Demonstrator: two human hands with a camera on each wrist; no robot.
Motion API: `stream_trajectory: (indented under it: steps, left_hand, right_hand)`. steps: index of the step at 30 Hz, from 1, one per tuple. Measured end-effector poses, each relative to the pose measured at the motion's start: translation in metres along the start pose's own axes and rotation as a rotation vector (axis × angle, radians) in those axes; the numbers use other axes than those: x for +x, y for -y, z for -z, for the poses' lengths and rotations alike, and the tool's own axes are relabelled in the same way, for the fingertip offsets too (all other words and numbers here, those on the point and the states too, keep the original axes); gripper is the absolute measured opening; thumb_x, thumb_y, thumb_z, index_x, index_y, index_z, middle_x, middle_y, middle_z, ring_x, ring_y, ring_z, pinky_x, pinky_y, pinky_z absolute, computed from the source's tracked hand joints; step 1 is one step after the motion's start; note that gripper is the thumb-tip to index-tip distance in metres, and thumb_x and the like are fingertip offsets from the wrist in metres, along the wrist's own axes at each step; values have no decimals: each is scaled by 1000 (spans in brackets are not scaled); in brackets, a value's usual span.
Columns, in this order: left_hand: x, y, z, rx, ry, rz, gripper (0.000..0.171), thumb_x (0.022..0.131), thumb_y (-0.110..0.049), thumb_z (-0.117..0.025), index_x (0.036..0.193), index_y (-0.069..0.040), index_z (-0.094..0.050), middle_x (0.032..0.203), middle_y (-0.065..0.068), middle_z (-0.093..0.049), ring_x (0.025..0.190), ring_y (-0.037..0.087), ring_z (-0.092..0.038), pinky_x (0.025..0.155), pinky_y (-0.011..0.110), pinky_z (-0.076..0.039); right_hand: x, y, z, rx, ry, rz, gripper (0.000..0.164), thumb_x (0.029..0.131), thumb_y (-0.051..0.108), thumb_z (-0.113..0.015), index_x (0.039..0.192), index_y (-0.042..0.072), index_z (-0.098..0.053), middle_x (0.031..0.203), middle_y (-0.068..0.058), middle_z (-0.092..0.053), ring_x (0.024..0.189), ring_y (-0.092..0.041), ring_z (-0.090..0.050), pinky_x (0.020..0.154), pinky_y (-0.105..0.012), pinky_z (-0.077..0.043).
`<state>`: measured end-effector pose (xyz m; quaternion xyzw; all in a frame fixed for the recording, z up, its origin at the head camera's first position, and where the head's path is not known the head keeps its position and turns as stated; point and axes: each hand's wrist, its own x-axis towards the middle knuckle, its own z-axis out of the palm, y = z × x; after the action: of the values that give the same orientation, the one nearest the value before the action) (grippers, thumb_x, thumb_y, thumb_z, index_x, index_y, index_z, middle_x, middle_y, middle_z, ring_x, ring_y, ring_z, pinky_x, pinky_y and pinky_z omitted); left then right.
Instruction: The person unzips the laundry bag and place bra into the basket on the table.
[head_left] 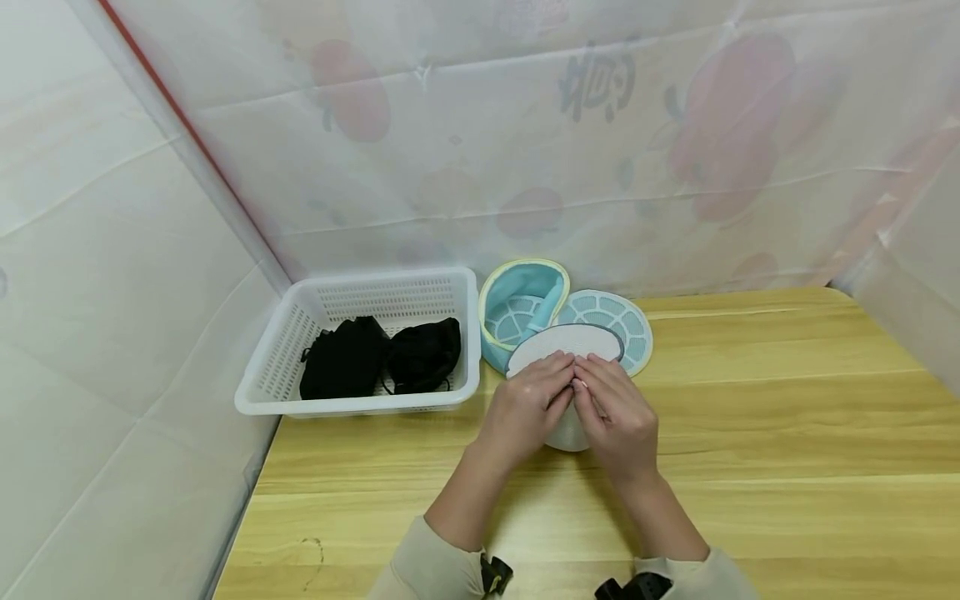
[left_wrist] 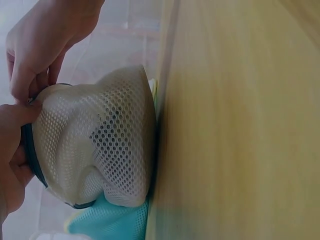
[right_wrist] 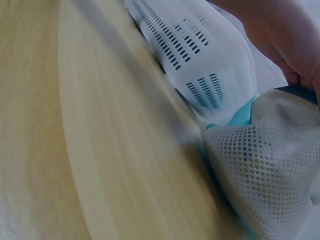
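Observation:
A white mesh laundry bag (head_left: 567,339) with dark trim stands upright on the table between both hands. My left hand (head_left: 522,412) pinches its dark-trimmed upper edge from the left. Right beside it, my right hand (head_left: 621,419) pinches the same edge, the fingertips of both hands meeting. The left wrist view shows the bag's mesh side (left_wrist: 107,135) bulging below the fingers, with a dark patch showing through the holes. Fingers cover the part of the edge being pinched. Just behind stands a blue mesh laundry bag (head_left: 491,354) with yellow trim, its top open.
A white plastic basket (head_left: 471,350) stands at the left with black cloth items (head_left: 345,358) inside. A round blue-and-white mesh panel (head_left: 637,329) lies behind the white bag. Fabric walls (head_left: 465,150) border the wooden table (head_left: 787,417) at the back and sides.

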<state>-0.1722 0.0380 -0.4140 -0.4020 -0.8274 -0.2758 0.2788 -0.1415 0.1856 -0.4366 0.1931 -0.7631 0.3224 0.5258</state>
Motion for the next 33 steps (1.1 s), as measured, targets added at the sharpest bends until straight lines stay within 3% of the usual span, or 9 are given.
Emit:
stream_trajectory:
  steps: [10,18,33]
  left_hand:
    - [0,0,-1,-20,-25,-10,25,92,-15,-70,115,-6,-74,119,5,-71,117,14,-65,104,21,-46]
    - [-1,1,-1,-5,-27,-41,23,91,-15,-72,112,-7,-75,118,4,-72,117,14,-65,104,22,-46]
    - [-1,2,3,-44,-18,-23,21,90,-14,-72,110,-7,-76,118,4,-72,118,14,-64,104,22,-46]
  right_hand:
    - [-1,1,1,-15,29,-39,22,93,10,-64,105,-5,-74,106,-16,-74,102,-38,-69,109,-41,-44]
    - [-2,-4,1,3,-5,-52,22,91,9,-63,103,-6,-75,105,-19,-74,102,-40,-69,109,-42,-44]
    - [0,-12,8,-20,-39,-95,20,84,0,-64,100,-8,-74,103,-20,-74,100,-41,-69,110,-29,-44]
